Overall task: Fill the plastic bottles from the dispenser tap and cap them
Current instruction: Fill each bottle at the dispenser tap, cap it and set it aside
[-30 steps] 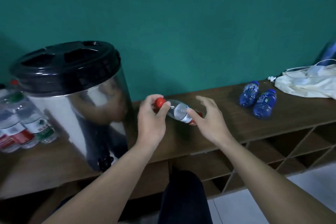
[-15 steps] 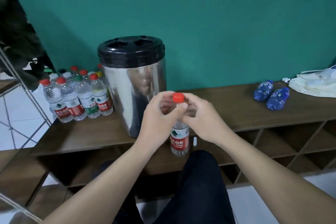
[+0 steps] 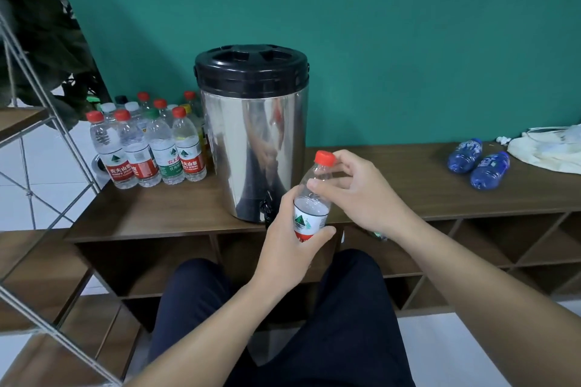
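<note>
Where both hands were crowding the cap, the left hand (image 3: pixel 290 248) is now gripping the bottle (image 3: pixel 311 198) lower. The right hand (image 3: pixel 358 192) is pinching its neck under the red cap (image 3: pixel 325 158).

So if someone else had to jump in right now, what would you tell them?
Left hand: grip round the lower body of the red-capped bottle, held tilted in front of the dispenser.
Right hand: fingers pinch the bottle's neck just below the red cap.
The tap sits low on the dispenser, just left of the bottle.
Done, probably: the capped bottles standing left of the dispenser.
Left: I cannot tell whether the held bottle is full. Two blue bottles lie on the shelf at the right.
</note>
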A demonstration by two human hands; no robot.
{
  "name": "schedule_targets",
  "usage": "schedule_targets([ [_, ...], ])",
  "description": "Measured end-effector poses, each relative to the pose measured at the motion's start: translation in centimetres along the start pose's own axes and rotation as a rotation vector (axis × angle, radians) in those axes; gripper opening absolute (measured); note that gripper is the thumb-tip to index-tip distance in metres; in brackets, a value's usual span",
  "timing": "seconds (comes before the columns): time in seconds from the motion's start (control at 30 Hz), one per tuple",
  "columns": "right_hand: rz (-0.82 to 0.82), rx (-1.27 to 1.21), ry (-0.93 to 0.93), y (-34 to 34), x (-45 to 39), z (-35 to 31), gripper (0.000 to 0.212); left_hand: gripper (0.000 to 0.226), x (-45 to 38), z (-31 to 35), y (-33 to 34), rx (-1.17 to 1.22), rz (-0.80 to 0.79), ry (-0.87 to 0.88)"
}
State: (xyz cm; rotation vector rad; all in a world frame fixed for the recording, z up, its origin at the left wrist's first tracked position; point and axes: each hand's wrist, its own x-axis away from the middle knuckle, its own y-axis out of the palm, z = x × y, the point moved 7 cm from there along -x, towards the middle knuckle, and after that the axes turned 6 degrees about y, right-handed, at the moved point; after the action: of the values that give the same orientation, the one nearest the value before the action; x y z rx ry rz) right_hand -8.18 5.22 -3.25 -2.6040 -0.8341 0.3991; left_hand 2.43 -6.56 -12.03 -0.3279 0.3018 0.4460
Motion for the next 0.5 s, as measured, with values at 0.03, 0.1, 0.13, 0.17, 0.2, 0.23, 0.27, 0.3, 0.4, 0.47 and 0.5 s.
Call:
schedule_targets([
  [0.03, 0.017, 0.056, -0.013, -0.1, -0.1, -0.4, 0.028, 0.080, 0.1, -0.2, -0.1, -0.003, -0.004, -0.003],
  [0.1, 0.112, 0.197, -0.048, -0.7, -0.7, -1.2, 0.033, 0.080, 0.2, -0.5, -0.4, -0.017, -0.010, -0.012],
  [0.13, 0.158, 0.273, -0.064, -1.1, -1.1, -1.6, 0.040, 0.080, 0.2, -0.7, -0.5, -0.026, -0.012, -0.020],
  [0.17, 0.185, 0.369, -0.077, -1.3, -1.5, -1.9, 0.050, 0.079, 0.3, -0.8, -0.6, -0.038, -0.014, -0.024],
  [0.2, 0.194, 0.489, -0.086, -1.3, -1.9, -2.2, 0.061, 0.079, 0.4, -0.9, -0.7, -0.050, -0.017, -0.021],
  [0.23, 0.191, 0.612, -0.088, -1.1, -2.2, -2.4, 0.072, 0.079, 0.5, -0.9, -0.7, -0.062, -0.019, -0.015],
  [0.27, 0.188, 0.719, -0.084, -1.0, -2.4, -2.5, 0.080, 0.079, 0.5, -1.0, -0.7, -0.069, -0.021, -0.010],
  [0.3, 0.185, 0.799, -0.075, -0.9, -2.6, -2.7, 0.085, 0.079, 0.6, -1.0, -0.7, -0.070, -0.022, -0.004],
  [0.4, 0.167, 0.905, -0.055, -0.6, -3.2, -2.6, 0.089, 0.081, 0.8, -1.1, -0.6, -0.059, -0.019, 0.004],
  [0.47, 0.156, 0.958, -0.044, -0.3, -3.5, -2.3, 0.087, 0.080, 0.9, -1.3, -0.5, -0.049, -0.024, 0.006],
  [0.5, 0.165, 0.977, -0.044, -0.3, -3.6, -2.1, 0.084, 0.080, 1.1, -1.3, -0.5, -0.047, -0.032, 0.010],
])
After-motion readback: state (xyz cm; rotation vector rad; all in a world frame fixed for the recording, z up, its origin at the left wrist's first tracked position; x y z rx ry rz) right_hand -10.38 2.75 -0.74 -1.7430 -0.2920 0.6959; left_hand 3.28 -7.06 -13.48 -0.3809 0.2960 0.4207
